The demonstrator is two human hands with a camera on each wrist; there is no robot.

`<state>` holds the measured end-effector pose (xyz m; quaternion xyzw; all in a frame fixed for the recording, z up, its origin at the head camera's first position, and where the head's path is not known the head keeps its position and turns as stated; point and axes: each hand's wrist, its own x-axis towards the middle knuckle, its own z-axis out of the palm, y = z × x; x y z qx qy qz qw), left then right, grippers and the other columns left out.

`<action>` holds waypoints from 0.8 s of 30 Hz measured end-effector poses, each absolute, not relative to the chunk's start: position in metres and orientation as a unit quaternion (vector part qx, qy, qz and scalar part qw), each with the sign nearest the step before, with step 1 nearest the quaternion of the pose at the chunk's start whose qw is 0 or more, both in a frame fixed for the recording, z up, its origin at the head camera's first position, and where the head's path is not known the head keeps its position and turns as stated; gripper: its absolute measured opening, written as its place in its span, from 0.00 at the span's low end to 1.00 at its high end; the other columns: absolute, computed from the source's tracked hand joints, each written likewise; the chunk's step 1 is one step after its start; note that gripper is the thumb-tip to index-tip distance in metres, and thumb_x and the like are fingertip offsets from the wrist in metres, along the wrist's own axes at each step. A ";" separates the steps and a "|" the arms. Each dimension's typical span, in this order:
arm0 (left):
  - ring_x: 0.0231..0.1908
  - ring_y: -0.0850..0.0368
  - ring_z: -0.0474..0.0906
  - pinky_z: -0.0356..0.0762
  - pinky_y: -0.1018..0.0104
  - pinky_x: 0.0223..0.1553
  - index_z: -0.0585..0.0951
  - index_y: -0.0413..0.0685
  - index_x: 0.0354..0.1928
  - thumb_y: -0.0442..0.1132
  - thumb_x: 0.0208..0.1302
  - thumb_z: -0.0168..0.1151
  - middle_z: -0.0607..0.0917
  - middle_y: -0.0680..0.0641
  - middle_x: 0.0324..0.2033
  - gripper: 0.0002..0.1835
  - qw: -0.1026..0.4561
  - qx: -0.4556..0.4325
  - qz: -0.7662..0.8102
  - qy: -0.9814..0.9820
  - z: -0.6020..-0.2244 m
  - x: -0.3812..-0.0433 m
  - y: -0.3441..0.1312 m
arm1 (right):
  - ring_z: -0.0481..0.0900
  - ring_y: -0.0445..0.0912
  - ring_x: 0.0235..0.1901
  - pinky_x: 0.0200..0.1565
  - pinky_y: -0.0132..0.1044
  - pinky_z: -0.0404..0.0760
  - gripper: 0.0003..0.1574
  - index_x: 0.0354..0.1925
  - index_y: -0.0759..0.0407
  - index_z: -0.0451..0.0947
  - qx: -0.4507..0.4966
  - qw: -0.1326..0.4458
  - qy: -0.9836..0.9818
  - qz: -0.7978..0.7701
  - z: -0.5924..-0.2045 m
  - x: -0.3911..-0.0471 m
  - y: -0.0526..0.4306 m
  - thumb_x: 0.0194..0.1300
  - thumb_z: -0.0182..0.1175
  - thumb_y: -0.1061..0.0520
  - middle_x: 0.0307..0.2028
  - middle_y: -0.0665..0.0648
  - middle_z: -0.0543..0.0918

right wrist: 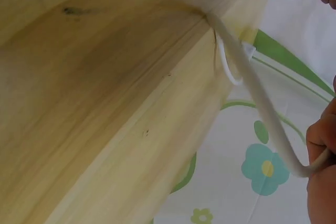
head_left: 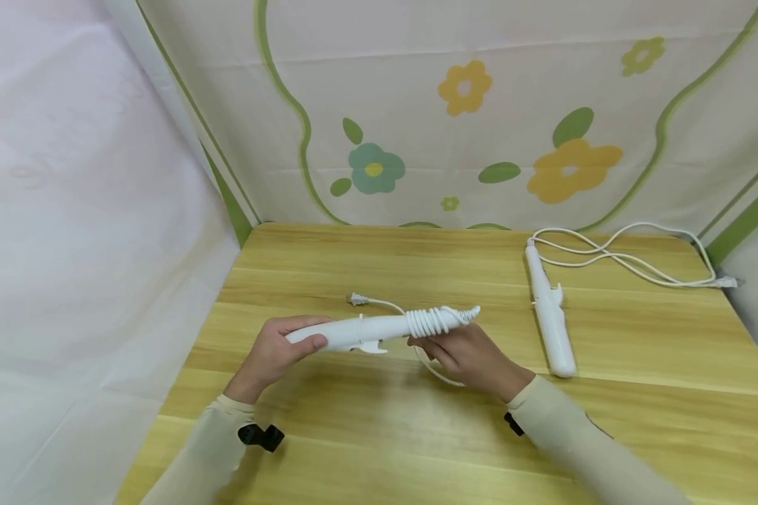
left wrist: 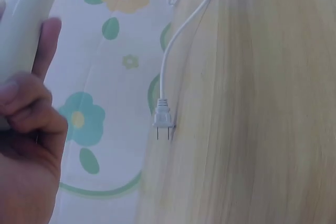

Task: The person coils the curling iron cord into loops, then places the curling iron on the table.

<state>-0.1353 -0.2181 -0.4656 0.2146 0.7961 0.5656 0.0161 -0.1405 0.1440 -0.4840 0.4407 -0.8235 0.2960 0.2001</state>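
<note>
A white curling iron (head_left: 382,327) is held above the table, its thick end in my left hand (head_left: 270,354), with the thumb along its near side. Several loops of its white cord (head_left: 426,322) are wound round the other end. Just below those loops, my right hand (head_left: 474,358) pinches the cord; the right wrist view shows the cord (right wrist: 268,108) running from the fingers down toward the tabletop. The cord's two-pin plug (head_left: 357,299) lies beyond the iron, and its pins show in the left wrist view. My right fingertips are partly hidden.
On the right of the wooden table (head_left: 657,421) lies a second white curling iron (head_left: 549,315). Its cord (head_left: 644,270) spreads in loose loops toward the back right corner, ending in a plug (head_left: 726,282). A flower-patterned cloth (head_left: 417,140) hangs behind the table.
</note>
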 end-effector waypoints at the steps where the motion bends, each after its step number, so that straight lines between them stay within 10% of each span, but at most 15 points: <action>1: 0.39 0.61 0.86 0.85 0.65 0.38 0.90 0.33 0.55 0.32 0.71 0.74 0.94 0.49 0.49 0.14 0.008 0.208 0.563 0.800 -0.466 -0.136 -0.216 | 0.73 0.32 0.27 0.32 0.31 0.77 0.22 0.43 0.51 0.85 0.436 0.189 -0.827 0.301 -0.483 -0.140 0.143 0.90 0.48 0.46 0.25 0.43 0.79; 6: 0.41 0.60 0.87 0.85 0.65 0.40 0.91 0.37 0.55 0.30 0.68 0.75 0.93 0.35 0.51 0.15 -0.028 0.193 0.556 0.808 -0.464 -0.135 -0.209 | 0.70 0.30 0.25 0.30 0.27 0.74 0.11 0.48 0.53 0.85 0.420 0.161 -0.832 0.324 -0.480 -0.138 0.140 0.86 0.55 0.56 0.25 0.42 0.78; 24: 0.42 0.62 0.89 0.84 0.72 0.40 0.93 0.50 0.56 0.33 0.63 0.81 0.95 0.46 0.50 0.19 -0.186 0.176 0.471 0.844 -0.456 -0.142 -0.207 | 0.74 0.31 0.27 0.32 0.32 0.81 0.09 0.51 0.57 0.85 0.367 0.138 -0.864 0.315 -0.483 -0.133 0.141 0.81 0.59 0.64 0.30 0.45 0.87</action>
